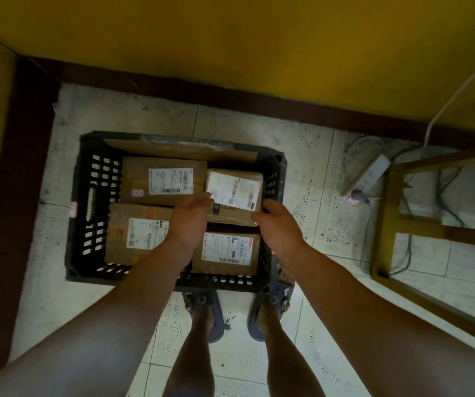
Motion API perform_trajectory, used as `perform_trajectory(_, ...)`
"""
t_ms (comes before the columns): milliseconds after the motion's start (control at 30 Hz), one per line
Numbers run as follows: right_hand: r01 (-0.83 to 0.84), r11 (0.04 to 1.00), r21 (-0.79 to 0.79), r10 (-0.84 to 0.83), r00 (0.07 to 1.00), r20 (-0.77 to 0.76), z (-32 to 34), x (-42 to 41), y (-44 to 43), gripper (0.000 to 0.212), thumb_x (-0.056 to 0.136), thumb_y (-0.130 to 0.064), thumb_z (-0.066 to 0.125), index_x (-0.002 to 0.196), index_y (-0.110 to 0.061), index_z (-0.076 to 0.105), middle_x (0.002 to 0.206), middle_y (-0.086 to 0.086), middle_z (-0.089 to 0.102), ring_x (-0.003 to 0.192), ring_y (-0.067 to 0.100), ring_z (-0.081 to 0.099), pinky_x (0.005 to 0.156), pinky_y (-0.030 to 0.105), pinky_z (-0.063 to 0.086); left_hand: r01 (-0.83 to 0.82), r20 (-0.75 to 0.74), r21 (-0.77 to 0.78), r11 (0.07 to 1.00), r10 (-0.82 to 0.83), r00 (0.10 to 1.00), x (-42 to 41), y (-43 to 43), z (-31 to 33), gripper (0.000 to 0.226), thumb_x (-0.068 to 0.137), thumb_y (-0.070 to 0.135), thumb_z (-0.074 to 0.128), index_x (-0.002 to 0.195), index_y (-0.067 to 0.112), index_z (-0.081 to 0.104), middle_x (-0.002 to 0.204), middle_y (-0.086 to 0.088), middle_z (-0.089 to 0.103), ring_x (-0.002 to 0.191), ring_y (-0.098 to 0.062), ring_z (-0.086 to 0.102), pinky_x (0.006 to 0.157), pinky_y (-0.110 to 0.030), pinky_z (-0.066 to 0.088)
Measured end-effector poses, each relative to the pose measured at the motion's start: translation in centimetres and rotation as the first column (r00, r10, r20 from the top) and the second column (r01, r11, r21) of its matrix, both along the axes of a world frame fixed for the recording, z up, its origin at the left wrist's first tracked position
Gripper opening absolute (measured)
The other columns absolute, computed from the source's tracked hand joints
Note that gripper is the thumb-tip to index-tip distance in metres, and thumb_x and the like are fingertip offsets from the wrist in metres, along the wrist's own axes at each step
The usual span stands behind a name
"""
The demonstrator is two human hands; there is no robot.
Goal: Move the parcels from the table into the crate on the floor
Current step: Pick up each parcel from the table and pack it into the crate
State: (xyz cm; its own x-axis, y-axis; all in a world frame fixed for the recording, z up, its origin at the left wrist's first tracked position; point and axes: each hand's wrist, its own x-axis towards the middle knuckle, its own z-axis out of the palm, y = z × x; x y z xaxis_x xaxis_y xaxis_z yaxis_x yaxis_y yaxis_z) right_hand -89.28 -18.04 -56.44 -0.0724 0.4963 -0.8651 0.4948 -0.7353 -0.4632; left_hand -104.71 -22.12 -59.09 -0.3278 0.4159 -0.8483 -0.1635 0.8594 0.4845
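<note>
A black plastic crate (86,179) stands on the tiled floor below me. Three brown parcels with white labels lie flat inside: one at the back left (163,180), one at the front left (133,233), one at the front right (227,250). Over the crate's right middle I hold a smaller labelled parcel (235,193) between both hands. My left hand (193,217) grips its left side, and my right hand (278,224) grips its right side with the thumb on the near edge. A flat cardboard sheet (179,150) leans along the crate's back wall.
A wooden frame with legs (388,224) stands right of the crate. A white power strip (371,174) and loose cables lie on the floor behind it. Yellow walls with a dark skirting close in at the back and left. My sandalled feet (207,310) touch the crate's near side.
</note>
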Motion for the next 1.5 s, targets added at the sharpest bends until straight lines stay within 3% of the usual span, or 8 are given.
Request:
perform_trajectory(133, 0.007, 1.000, 0.030, -0.006, 1.000, -0.024, 8.9, 2.3, -0.4, 0.013, 0.094, -0.026, 0.057, 0.102, -0.033, 0.064, 0.098, -0.010, 0.070, 0.074, -0.001, 0.066, 0.056, 0.017, 0.048, -0.069, 0.079, 0.075, 0.995, 0.063, 0.995, 1.8, 0.2, 9.9, 0.020, 0.094, 0.022, 0.061, 0.113, 0.028, 0.067, 0.116, 0.000, 0.071, 0.108, -0.015, 0.065, 0.093, -0.033, 0.051)
perform_trajectory(233, 0.055, 0.994, 0.097, -0.053, 0.998, -0.025, 17.1, 3.8, -1.1, 0.016, 0.093, -0.030, 0.057, 0.081, -0.041, 0.054, 0.080, -0.027, 0.055, 0.061, -0.009, 0.054, 0.048, 0.011, 0.037, -0.013, 0.051, 0.172, 0.985, 0.004, 0.999, 3.4, -0.1, 18.4, 0.025, 0.098, 0.031, 0.054, 0.120, 0.030, 0.064, 0.120, 0.003, 0.069, 0.113, -0.015, 0.062, 0.098, -0.038, 0.048)
perform_trajectory(333, 0.094, 0.975, 0.200, -0.091, 0.996, -0.027, 25.0, 5.6, -3.3, 0.015, 0.094, -0.031, 0.058, 0.103, -0.042, 0.056, 0.088, -0.029, 0.054, 0.063, -0.017, 0.052, 0.046, 0.003, 0.038, 0.055, 0.067, 0.271, 0.961, -0.076, 0.995, 5.4, -1.1, 26.8, 0.028, 0.101, 0.029, 0.050, 0.125, 0.026, 0.062, 0.122, 0.003, 0.068, 0.113, -0.012, 0.062, 0.098, -0.035, 0.046)
perform_trajectory(467, 0.149, 0.935, 0.321, -0.151, 0.988, -0.021, 33.1, 7.9, -6.1, 0.043, 0.097, -0.028, 0.055, 0.140, -0.025, 0.050, 0.138, -0.006, 0.055, 0.121, 0.007, 0.052, 0.095, 0.019, 0.036, 0.076, 0.138, 0.373, 0.925, -0.136, 0.981, 7.5, -1.7, 34.6, 0.026, 0.103, 0.020, 0.047, 0.124, 0.019, 0.062, 0.122, 0.000, 0.067, 0.115, -0.014, 0.062, 0.105, -0.035, 0.045)
perform_trajectory(667, 0.280, 0.827, 0.487, -0.286, 0.956, -0.065, 42.2, 13.9, -10.0, 0.038, 0.097, -0.034, 0.055, 0.135, -0.032, 0.053, 0.139, -0.009, 0.053, 0.124, 0.011, 0.049, 0.105, 0.033, 0.041, 0.277, 0.033, 0.541, 0.794, -0.349, 0.937, 13.2, -1.9, 43.5, 0.021, 0.103, 0.020, 0.046, 0.110, 0.027, 0.065, 0.117, 0.004, 0.069, 0.103, -0.008, 0.064, 0.099, -0.033, 0.048)
perform_trajectory(867, 0.330, 0.714, 0.617, -0.354, 0.931, -0.087, 46.7, 23.7, -14.1, 0.037, 0.093, -0.028, 0.061, 0.130, -0.028, 0.058, 0.120, -0.017, 0.058, 0.108, 0.001, 0.053, 0.092, 0.018, 0.039, 0.380, 0.021, 0.604, 0.700, -0.491, 0.871, 23.2, -4.1, 48.2, 0.023, 0.103, 0.019, 0.047, 0.116, 0.022, 0.066, 0.114, 0.005, 0.070, 0.108, -0.012, 0.064, 0.096, -0.031, 0.047)
perform_trajectory(1167, 0.456, 0.592, 0.665, -0.535, 0.839, -0.098, 48.3, 46.9, -21.8, 0.034, 0.093, -0.019, 0.060, 0.127, -0.018, 0.060, 0.119, -0.006, 0.063, 0.107, 0.010, 0.058, 0.099, 0.031, 0.047, 0.422, 0.145, 0.617, 0.665, -0.622, 0.769, 47.3, -9.0, 50.2, 0.018, 0.100, 0.010, 0.051, 0.112, 0.012, 0.065, 0.098, 0.000, 0.070, 0.087, -0.013, 0.064, 0.076, -0.026, 0.043)
perform_trajectory(1500, 0.637, 0.482, 0.602, -0.678, 0.706, -0.205, 48.6, 63.8, -24.0, 0.021, 0.095, -0.019, 0.059, 0.116, -0.024, 0.059, 0.112, -0.010, 0.062, 0.108, 0.014, 0.058, 0.098, 0.035, 0.049, 0.553, 0.031, 0.639, 0.535, -0.736, 0.676, 63.4, -10.1, 51.5, 0.018, 0.100, 0.009, 0.051, 0.108, 0.014, 0.066, 0.100, -0.001, 0.071, 0.092, -0.017, 0.064, 0.081, -0.027, 0.046)
